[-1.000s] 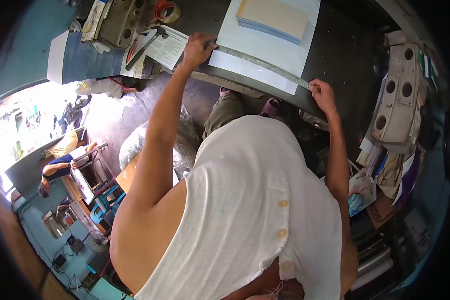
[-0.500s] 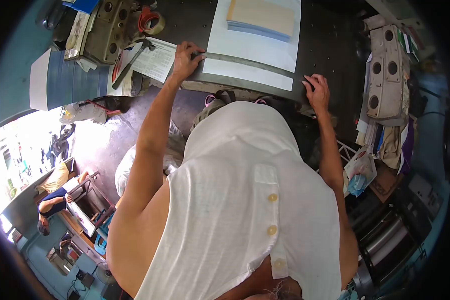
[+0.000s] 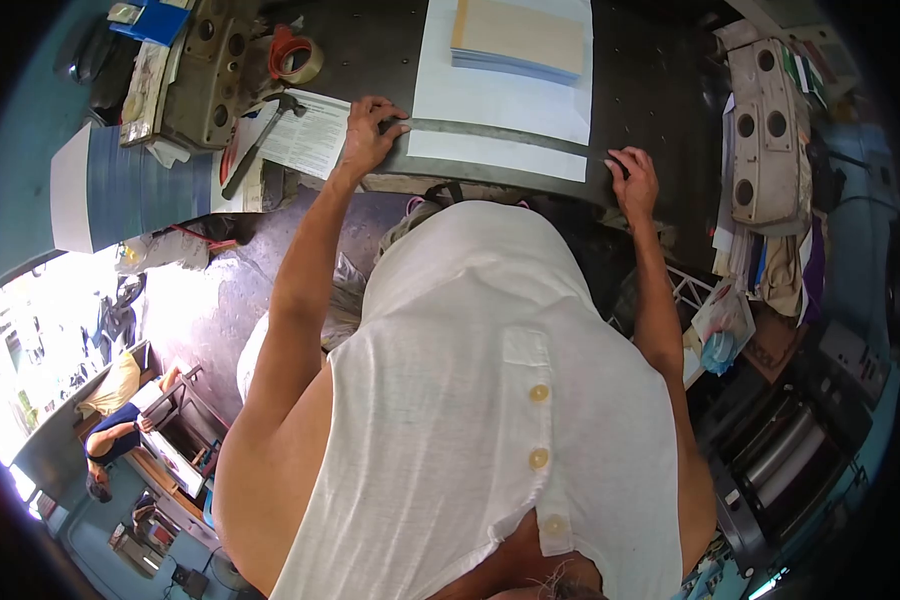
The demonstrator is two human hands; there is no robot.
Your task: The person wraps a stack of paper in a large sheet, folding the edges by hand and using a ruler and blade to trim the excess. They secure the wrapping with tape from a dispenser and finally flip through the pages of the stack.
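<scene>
Where the white sheet lies on the dark table, a long metal strip crosses it; left hand grips the strip's left end, right hand rests flat, fingers spread, past its right end. Paper stack behind; hammer, tape roll leftward.

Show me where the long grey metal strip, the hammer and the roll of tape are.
long grey metal strip (image 3: 500, 132): head view, middle of the strip lying across the white paper.
hammer (image 3: 260, 135): head view, on its handle, left of the left hand.
roll of tape (image 3: 295, 57): head view, on the ring's rim.
</scene>
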